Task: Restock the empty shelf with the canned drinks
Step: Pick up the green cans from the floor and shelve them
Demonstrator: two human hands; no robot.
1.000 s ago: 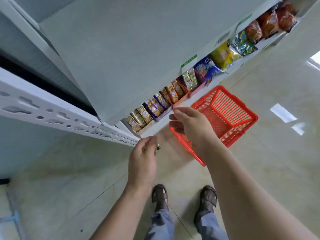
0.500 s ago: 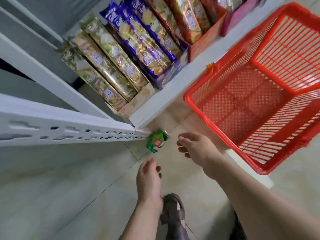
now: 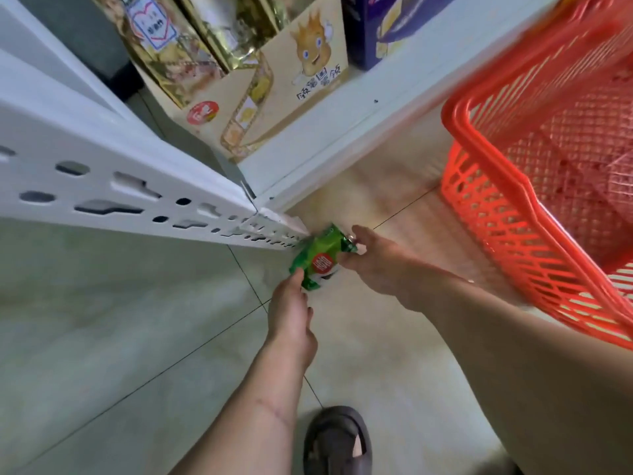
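A small green drink pack with a round red label lies low by the floor, at the foot of the white shelf upright. My right hand pinches its upper right end between thumb and fingers. My left hand reaches up from below, its straight fingertips touching the pack's lower left end and its thumb off the pack. The red plastic basket stands on the floor at the right, and the part in view holds nothing.
The bottom shelf board carries a beige snack display box, gold packets and a blue box. Pale floor tiles spread to the left. My sandalled foot is at the bottom.
The view has dropped closer to the floor. Both hands have moved forward from empty air onto the green pack, and the right hand now pinches it.
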